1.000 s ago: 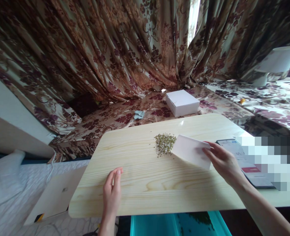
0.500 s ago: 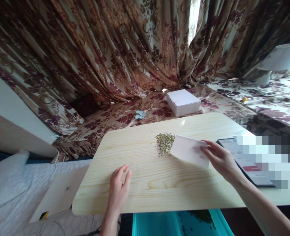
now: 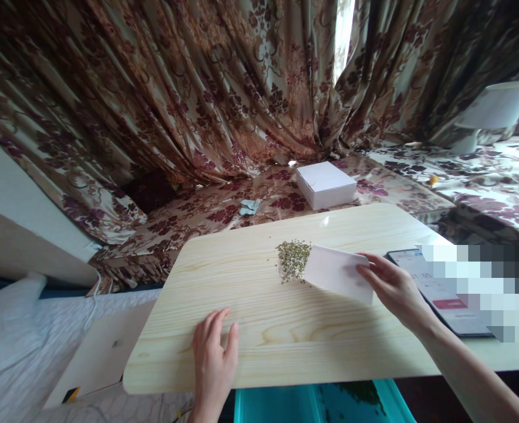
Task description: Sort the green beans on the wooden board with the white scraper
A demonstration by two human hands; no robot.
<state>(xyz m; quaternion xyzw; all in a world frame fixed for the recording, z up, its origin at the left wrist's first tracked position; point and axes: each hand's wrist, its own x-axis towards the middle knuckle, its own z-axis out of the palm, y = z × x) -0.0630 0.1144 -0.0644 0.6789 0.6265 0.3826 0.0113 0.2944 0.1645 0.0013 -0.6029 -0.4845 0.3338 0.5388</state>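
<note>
A small heap of green-brown seeds (image 3: 292, 258) lies near the middle of a pale wooden tabletop (image 3: 259, 329). My right hand (image 3: 394, 291) grips a white card (image 3: 336, 273) by its right end, and the card's left edge touches the heap. My left hand (image 3: 214, 361) rests flat on the tabletop near its front edge, fingers stretched out, holding nothing.
A phone (image 3: 440, 294) lies on the table at the right, partly blurred. Beyond the table a white box (image 3: 325, 184) and a bit of crumpled blue paper (image 3: 248, 206) sit on flowered cloth before heavy curtains. A teal bin (image 3: 312, 402) stands below the front edge.
The card has slid a little left against the seeds. My left hand has turned from resting on its edge to lying flat, fingers spread, a bit further right.
</note>
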